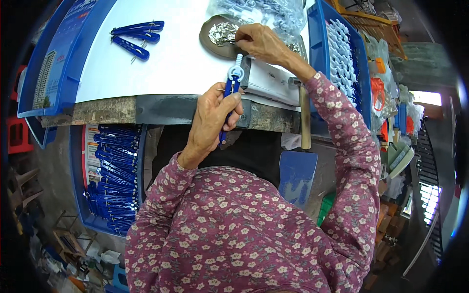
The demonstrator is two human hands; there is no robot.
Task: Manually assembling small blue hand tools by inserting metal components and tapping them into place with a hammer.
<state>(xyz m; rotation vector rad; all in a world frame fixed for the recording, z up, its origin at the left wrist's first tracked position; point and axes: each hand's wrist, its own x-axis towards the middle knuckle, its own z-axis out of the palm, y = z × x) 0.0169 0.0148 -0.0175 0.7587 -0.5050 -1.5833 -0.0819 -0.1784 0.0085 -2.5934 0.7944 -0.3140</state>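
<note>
While your left hand [211, 117] is clenched around the blue plastic compass [229, 95], the tool stands nearly upright at the front edge of the white table [171, 63], its pale round hinge end resting against a small grey block [245, 73]. It looks light and stiff, with thin legs that could flex or slip if squeezed near the tips, so your grip around the middle of the legs seems the right place to hold it. Your right hand [261, 41] reaches to the round brown dish [210, 36] and pinches at the small shiny metal pieces [222, 33] heaped in it; whether a piece is already between the fingertips I cannot tell. Those pieces are probably tiny, hard and slippery, best taken one at a time with fingertips. A few finished blue compasses [136, 35] lie well apart on the table, many more fill the blue bin [115, 176] below, and a wooden-handled hammer [304, 117] lies by your right forearm.
</note>
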